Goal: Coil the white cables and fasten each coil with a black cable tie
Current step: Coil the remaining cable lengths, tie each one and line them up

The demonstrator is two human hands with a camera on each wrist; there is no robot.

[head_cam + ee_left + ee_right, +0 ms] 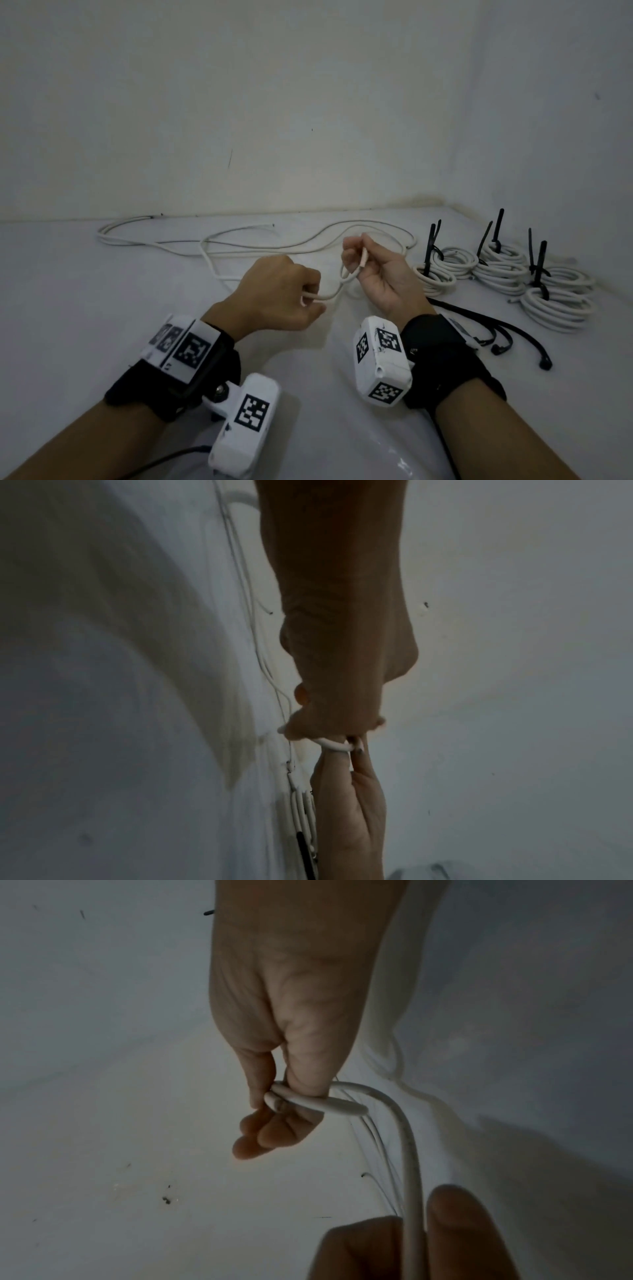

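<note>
A white cable spans between both hands above the white table. My left hand grips it in curled fingers, knuckles up. My right hand, palm toward me, pinches the cable's end, which is bent into a small loop below the fingers. In the right wrist view the right hand pinches the folded cable, which runs down to the left hand's fingers. The left wrist view shows the left hand on the cable. The rest of the cable trails loose behind.
Several white coils fastened with upright black cable ties lie at the right by the wall corner. Loose black ties lie beside my right wrist. The back wall rises just behind the loose cable.
</note>
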